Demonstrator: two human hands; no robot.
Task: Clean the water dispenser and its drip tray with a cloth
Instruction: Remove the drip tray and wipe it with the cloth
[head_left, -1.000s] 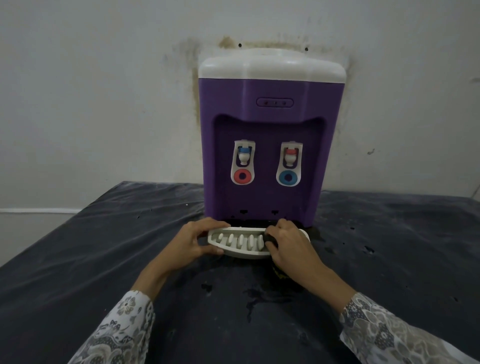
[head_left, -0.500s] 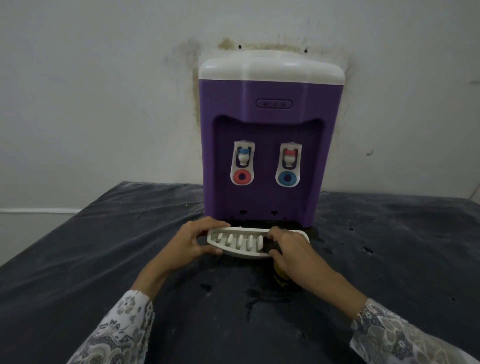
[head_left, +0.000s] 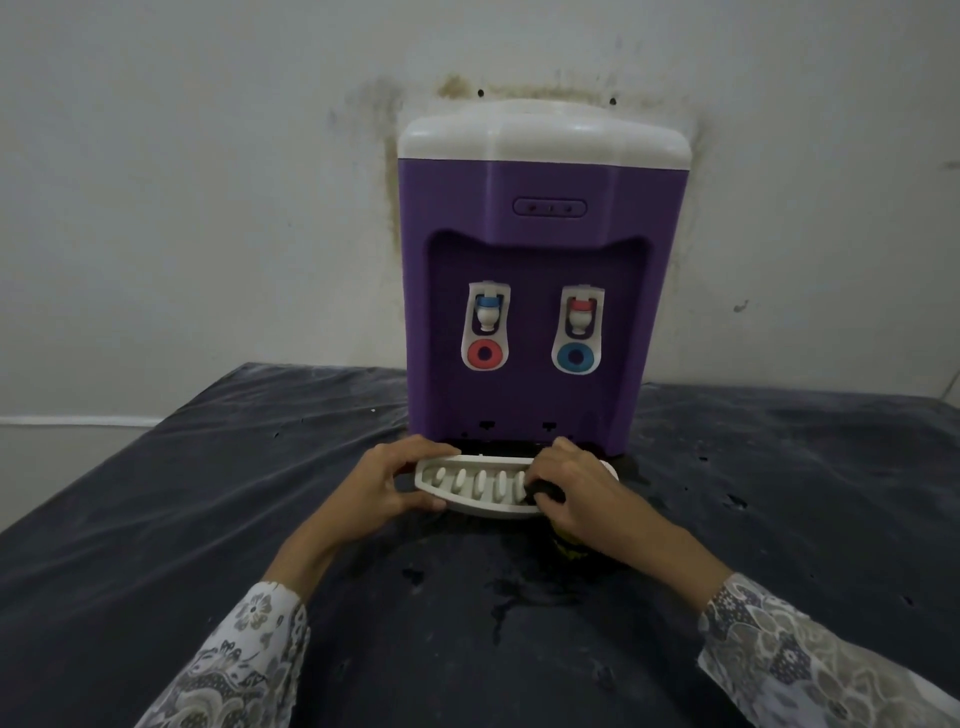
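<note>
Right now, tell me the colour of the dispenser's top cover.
White top cover, seen in the head view.

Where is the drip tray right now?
In the head view, the drip tray sits low centre, before the purple dispenser, between the left hand and right hand.

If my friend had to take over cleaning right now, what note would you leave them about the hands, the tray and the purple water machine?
Left hand: grips the left end of the white drip tray, steadying it.
Right hand: holds a dark cloth, pressed on the tray's right part.
The tray lies on the dark table, in front of the purple water dispenser, out of its slot.
Done: tray wiping is under way.
Left: finish the tray, wipe the dispenser if not yet done, probably put the tray back.
</note>
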